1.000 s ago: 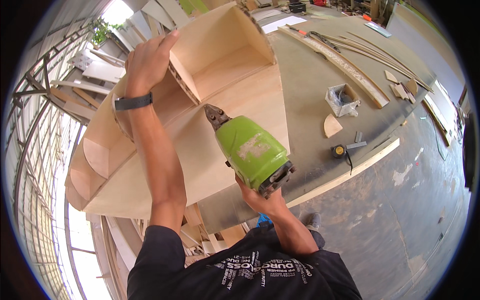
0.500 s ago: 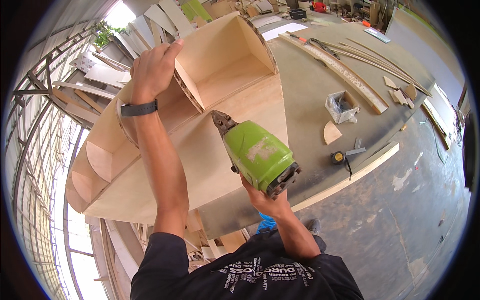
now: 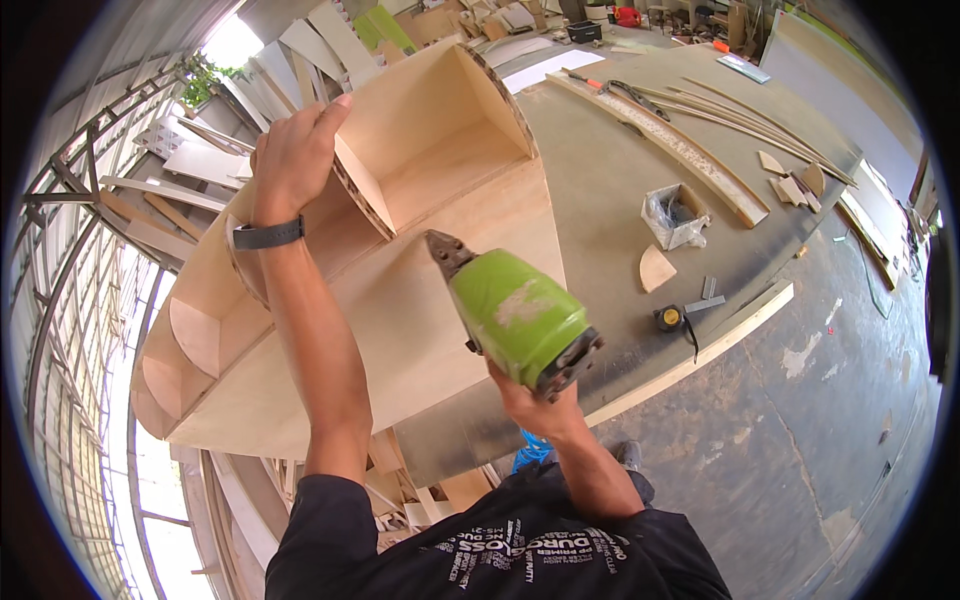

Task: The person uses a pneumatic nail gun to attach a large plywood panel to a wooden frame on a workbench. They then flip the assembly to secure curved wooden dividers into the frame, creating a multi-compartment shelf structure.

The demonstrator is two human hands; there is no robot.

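Note:
A large curved plywood shelf unit (image 3: 420, 290) lies on a grey workbench (image 3: 610, 200). My left hand (image 3: 290, 160) grips the top edge of one upright divider panel in it. My right hand (image 3: 530, 400) is shut on the handle of a green nail gun (image 3: 515, 315). The gun's dark nose points at the flat plywood face just below the divider. I cannot tell whether the nose touches the wood.
On the bench lie a small lined box (image 3: 675, 215), a rounded wood offcut (image 3: 655, 268), a tape measure (image 3: 668, 318) and long curved strips (image 3: 680, 150). Stacked boards (image 3: 190, 165) lean at the left by a window grille. A blue hose (image 3: 530, 450) shows below the gun.
The nail gun has shifted slightly rightward and lower along the plywood face. My left hand keeps its grip on the divider edge.

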